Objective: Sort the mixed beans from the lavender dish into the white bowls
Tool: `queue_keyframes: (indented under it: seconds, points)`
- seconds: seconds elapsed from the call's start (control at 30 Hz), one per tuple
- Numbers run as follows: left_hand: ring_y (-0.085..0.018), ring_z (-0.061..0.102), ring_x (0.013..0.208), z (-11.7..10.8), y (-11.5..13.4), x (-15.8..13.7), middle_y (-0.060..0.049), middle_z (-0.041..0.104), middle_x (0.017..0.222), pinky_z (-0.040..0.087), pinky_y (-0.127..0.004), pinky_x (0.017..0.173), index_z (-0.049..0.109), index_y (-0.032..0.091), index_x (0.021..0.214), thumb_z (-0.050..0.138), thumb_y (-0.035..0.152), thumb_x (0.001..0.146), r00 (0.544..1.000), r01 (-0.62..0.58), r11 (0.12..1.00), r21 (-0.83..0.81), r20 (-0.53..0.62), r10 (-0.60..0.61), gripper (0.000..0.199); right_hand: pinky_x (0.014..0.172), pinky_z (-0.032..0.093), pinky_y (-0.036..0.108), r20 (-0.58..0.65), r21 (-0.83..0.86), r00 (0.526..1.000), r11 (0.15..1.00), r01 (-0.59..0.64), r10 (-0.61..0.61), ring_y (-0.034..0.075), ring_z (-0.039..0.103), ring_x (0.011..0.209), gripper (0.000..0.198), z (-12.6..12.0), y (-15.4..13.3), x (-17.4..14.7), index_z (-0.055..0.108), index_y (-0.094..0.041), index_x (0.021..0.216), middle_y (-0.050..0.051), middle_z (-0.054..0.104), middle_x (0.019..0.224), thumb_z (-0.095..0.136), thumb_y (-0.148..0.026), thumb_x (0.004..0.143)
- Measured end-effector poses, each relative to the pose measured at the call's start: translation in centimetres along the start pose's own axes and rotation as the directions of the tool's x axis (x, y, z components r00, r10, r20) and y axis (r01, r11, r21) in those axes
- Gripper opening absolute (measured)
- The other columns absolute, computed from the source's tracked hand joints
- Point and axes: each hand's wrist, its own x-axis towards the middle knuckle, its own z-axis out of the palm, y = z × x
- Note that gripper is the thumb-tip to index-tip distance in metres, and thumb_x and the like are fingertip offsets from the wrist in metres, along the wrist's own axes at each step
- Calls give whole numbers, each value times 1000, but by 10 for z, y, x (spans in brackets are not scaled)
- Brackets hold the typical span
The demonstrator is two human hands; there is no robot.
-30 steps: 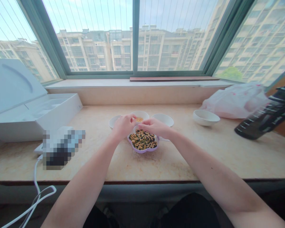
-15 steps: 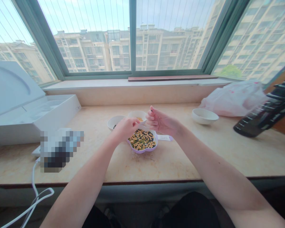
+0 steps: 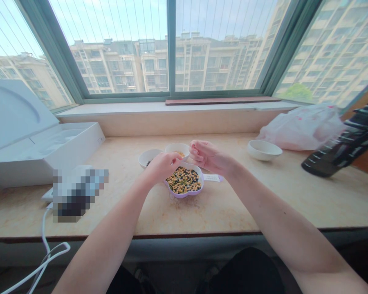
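Observation:
A purple-rimmed dish (image 3: pixel 186 196) with a flat handle holds mixed beans (image 3: pixel 184 179), yellow, green and black. My left hand (image 3: pixel 162 166) hangs over its left edge, fingers curled together; whatever they hold, if anything, is hidden. Just above the dish's far right edge, my right hand (image 3: pixel 209 157) is closed, with a tiny dark bean (image 3: pixel 194 145) at its thumb and fingertip. Behind my hands stand two white bowls: the left bowl (image 3: pixel 144 156) has dark beans, partly covered by my left hand, and the middle bowl (image 3: pixel 174 147) has yellow ones.
A third white bowl (image 3: pixel 264 151) sits to the right, before a plastic bag (image 3: pixel 300 126) and a dark tilted bottle (image 3: pixel 334 147). On the left are an open white box (image 3: pixel 46 151), a blurred-out object (image 3: pixel 79 196) and a white cable (image 3: pixel 44 232). The counter's front edge runs below.
My right hand has dipped slightly and turned, its thumb and fingertips now lower and a little further left. My left hand has hardly moved.

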Motion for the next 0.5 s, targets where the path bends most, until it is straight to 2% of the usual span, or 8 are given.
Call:
queue_keyframes:
  seconds: [0.07,0.13,0.17,0.23,0.3,0.37,0.43,0.5]
  points:
    - [-18,64,71,0,1,0,-2,70,71,47,-29,73,77,23,102,52,26,95,1000,6,1000,-2,-8,-6,27,50,25,24,-22,-124,998,991,49,-52,7,31,52,45,1,2,1,52,-21,75,-8,41,63,81,-55,74]
    - [-18,64,72,0,0,0,-2,70,71,47,-29,74,77,23,103,52,26,95,1000,11,1000,-10,-22,-11,27,52,27,25,-76,-318,985,940,124,-155,8,35,54,42,1,5,3,54,-21,75,-7,44,63,79,-55,75]
    - [-18,64,72,0,0,0,-2,70,72,47,-29,74,77,23,104,52,26,95,999,12,1000,-16,-31,-12,27,53,29,25,-108,-440,967,883,162,-231,9,37,56,40,2,7,4,57,-20,76,-6,47,64,78,-54,76]
    - [-18,64,72,0,-1,0,-2,70,72,47,-29,73,77,23,106,52,26,95,999,11,1000,-26,-51,-12,27,56,33,27,-131,-684,903,697,216,-409,11,42,59,32,3,12,5,62,-20,77,-3,54,68,78,-47,78]
    - [-18,64,72,1,-3,1,-2,70,73,46,-29,71,76,23,107,52,27,95,998,11,999,-32,-69,-13,28,59,35,27,-76,-844,834,481,238,-547,11,44,60,23,3,17,5,65,-20,78,-1,58,70,77,-39,81]
    - [-17,64,72,1,-4,1,-2,70,74,45,-28,70,76,23,107,52,27,95,996,12,999,-45,-89,-16,27,60,36,27,5,-910,789,324,258,-614,11,45,60,17,3,20,5,66,-20,79,-1,59,71,75,-34,84]
    - [-17,63,72,1,-5,2,-2,72,77,45,-28,70,76,23,107,53,28,94,993,11,996,-88,-115,-22,27,60,37,26,56,-929,761,245,277,-647,11,45,59,14,2,22,5,67,-20,80,-1,59,72,73,-31,86]
    - [-15,63,72,1,-5,3,-2,73,81,46,-27,69,76,22,107,54,28,93,990,14,982,-189,-133,-39,27,60,37,26,70,-936,747,216,279,-661,11,46,59,15,2,22,5,67,-20,79,-1,60,71,73,-32,87]
